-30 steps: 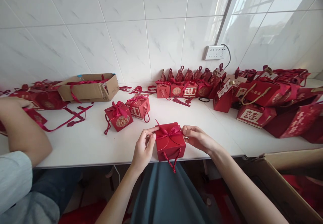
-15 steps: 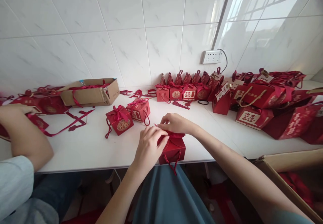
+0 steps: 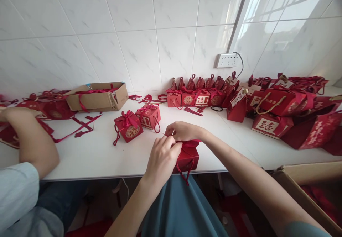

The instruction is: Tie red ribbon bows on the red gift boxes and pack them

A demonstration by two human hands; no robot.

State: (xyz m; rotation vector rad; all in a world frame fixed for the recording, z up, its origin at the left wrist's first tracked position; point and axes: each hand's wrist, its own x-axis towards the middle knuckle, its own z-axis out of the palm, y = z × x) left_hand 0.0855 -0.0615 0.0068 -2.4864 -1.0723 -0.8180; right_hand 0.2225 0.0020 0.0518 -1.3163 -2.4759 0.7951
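Observation:
A small red gift box (image 3: 190, 158) stands at the table's front edge, with a twisted cord handle (image 3: 185, 176) hanging off its near side. Dark red ribbon (image 3: 192, 143) lies across its top. My left hand (image 3: 163, 155) is closed at the box's left upper edge, thumb and fingers pinched on the ribbon. From behind, my right hand (image 3: 184, 131) reaches over the top, its fingers curled and pinching the ribbon beside the left fingertips. The knot, if any, is hidden by my fingers. Two boxes with bows, a nearer one (image 3: 129, 126) and a farther one (image 3: 148, 116), stand beyond my left hand.
At far left a co-worker's arm (image 3: 39, 141) reaches among red boxes. A cardboard box (image 3: 97, 101) of ribbons stands by the wall. Several red gift boxes (image 3: 174, 99) line the back; more are piled at right (image 3: 272, 126). An open carton (image 3: 307, 167) sits at lower right.
My left fingers have closed in toward my right fingertips over the box top. The view has shifted slightly. The co-worker's arm has moved a little.

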